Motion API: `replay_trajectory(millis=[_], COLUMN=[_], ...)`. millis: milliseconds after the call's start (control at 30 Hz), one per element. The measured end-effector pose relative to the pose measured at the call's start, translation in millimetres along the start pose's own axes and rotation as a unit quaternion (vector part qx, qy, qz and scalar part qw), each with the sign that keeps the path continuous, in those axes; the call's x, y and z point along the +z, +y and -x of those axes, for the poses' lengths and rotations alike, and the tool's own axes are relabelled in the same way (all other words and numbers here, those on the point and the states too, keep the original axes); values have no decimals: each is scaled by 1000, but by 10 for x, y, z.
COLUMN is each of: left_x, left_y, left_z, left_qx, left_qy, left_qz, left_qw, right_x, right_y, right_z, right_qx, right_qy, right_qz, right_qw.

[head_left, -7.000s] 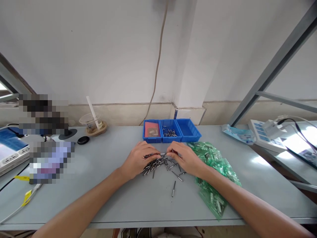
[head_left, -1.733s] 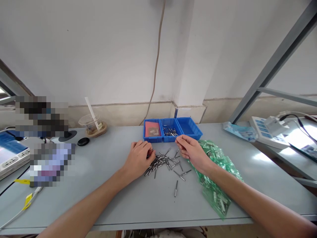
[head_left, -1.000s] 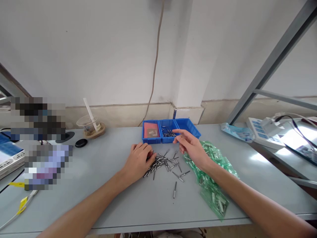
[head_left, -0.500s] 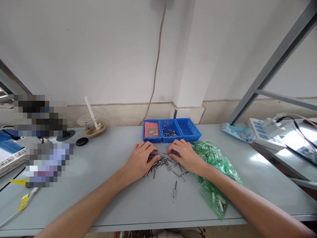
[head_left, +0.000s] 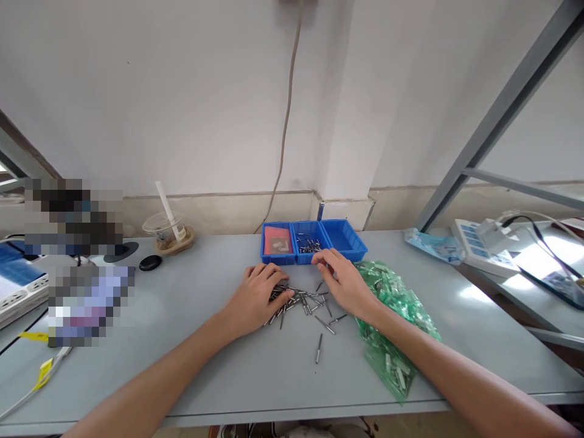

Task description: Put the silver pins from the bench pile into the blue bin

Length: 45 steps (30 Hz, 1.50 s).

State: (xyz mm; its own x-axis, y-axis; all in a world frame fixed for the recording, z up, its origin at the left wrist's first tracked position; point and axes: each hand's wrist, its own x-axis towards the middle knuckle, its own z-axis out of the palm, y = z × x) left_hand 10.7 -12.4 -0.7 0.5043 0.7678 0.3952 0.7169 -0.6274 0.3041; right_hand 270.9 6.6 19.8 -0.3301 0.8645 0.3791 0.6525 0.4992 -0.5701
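Small metal pins that look like blind rivets (head_left: 305, 299) lie in a loose pile on the table. My left hand (head_left: 261, 295) rests over the pile's left side, its fingers bent but apart, touching the rivets and hiding some. Just in front of the blue bins, my right hand (head_left: 340, 277) is raised above the table with index finger and thumb drawn together. Whatever is between those fingertips is too small to make out. The middle blue bin (head_left: 312, 259) holds more rivets. A single rivet (head_left: 319, 348) lies apart, nearer the table's front edge.
The left blue bin (head_left: 279, 260) contains a red card and a small bag; the right blue bin (head_left: 345, 240) adjoins the middle one. Under my right forearm lies a green plastic bag (head_left: 387, 286) of parts. A lidded cup (head_left: 164, 226) and a black disc (head_left: 150, 262) stand left.
My right hand has lifted off the right side of the pile and moved away toward the bins. My left hand stays over the rivets. The view has shifted slightly.
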Motion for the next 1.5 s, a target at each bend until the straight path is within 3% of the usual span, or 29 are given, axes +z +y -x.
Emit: replay_trajectory(millis=[233, 700, 1033, 1500], left_x=[2, 61, 45, 54], left_y=[4, -30, -26, -19], left_z=[6, 16, 24, 28], left_qx=[13, -34, -22, -35], left_qy=[-3, 0, -37, -37], left_qz=[-17, -43, -11, 9], left_qw=[1000, 999, 999, 999], right_x=[2, 13, 26, 38], right_y=[-46, -73, -69, -48], right_z=[29, 40, 40, 40], right_qx=[-9, -20, -18, -14], right_qy=[4, -9, -10, 2], right_qz=[-11, -7, -3, -22], right_qw=[1000, 1000, 1000, 1000])
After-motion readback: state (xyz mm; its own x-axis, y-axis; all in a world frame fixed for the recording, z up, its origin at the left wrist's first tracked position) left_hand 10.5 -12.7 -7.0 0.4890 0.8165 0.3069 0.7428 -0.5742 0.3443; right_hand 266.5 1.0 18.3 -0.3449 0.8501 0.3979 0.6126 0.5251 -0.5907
